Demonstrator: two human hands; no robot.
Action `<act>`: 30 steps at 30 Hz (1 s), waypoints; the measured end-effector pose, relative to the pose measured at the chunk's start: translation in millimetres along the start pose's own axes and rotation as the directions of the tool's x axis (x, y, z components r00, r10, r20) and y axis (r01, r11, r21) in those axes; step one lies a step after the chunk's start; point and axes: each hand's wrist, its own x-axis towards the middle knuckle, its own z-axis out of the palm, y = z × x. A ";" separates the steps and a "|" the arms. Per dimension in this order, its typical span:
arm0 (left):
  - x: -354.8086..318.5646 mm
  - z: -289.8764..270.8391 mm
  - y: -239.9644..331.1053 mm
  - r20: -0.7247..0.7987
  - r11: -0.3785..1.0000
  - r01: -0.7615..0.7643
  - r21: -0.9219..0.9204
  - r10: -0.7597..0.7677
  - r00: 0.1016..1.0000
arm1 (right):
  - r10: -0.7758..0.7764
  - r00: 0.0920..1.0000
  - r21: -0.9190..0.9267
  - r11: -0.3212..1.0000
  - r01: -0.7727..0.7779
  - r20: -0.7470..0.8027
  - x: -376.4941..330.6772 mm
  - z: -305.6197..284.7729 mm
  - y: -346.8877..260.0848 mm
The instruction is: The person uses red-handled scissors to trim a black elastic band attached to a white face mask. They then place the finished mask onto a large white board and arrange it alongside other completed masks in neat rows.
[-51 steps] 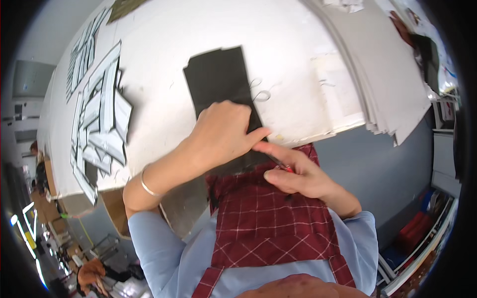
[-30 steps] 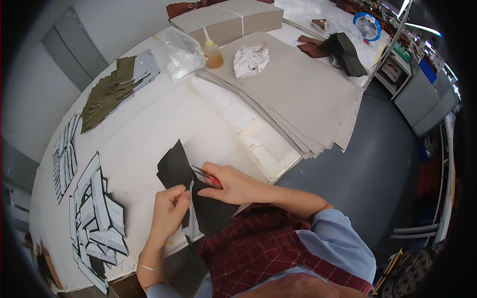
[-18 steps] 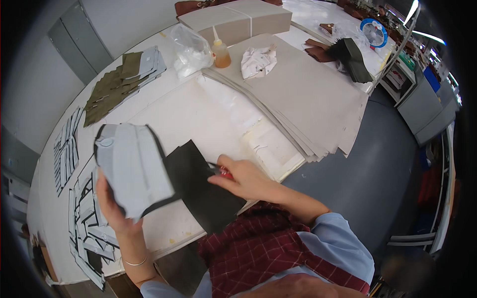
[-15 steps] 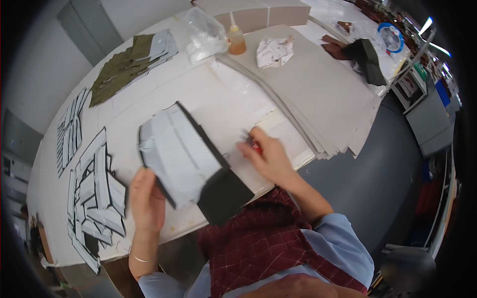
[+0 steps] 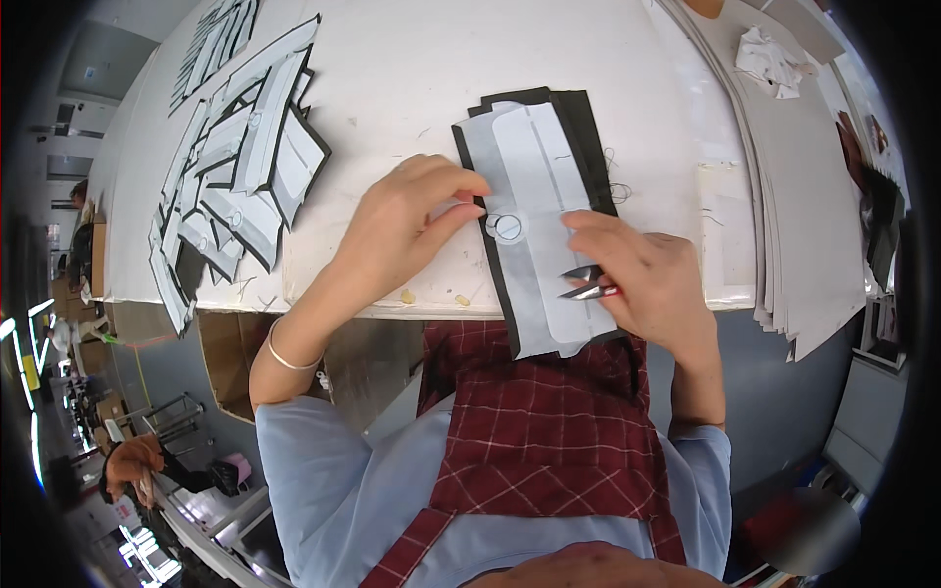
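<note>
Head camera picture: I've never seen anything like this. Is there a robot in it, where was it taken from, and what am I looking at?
There is no robot here: both hands are a person's own. The camera is the left of two worn on the head, looking down, so the wearer's checked apron shows below. Its fisheye lens bends straight edges near the rim.

On the white table, a pile of pale, dark-edged pieces lies to the left, and grey sheets are stacked to the right.

The right hand holds small cutters over a pale panel. The left hand has its fingertips at the panel's left edge; whether they grip it is unclear.
</note>
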 end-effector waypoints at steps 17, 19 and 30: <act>7.8 14.8 -10.3 0.198 0.990 -0.011 -0.138 0.038 0.979 | -0.040 0.975 -0.203 0.976 0.085 0.217 4.7 25.2 -11.4; 2.4 12.3 -7.8 0.210 0.991 0.001 -0.135 0.028 0.977 | -0.034 0.975 -0.196 0.978 0.078 0.218 4.8 25.5 -11.4; 1.8 9.4 2.7 -0.010 0.999 -0.028 0.046 0.029 1.000 | -0.031 0.981 -0.171 0.983 0.065 0.193 3.3 27.2 -10.3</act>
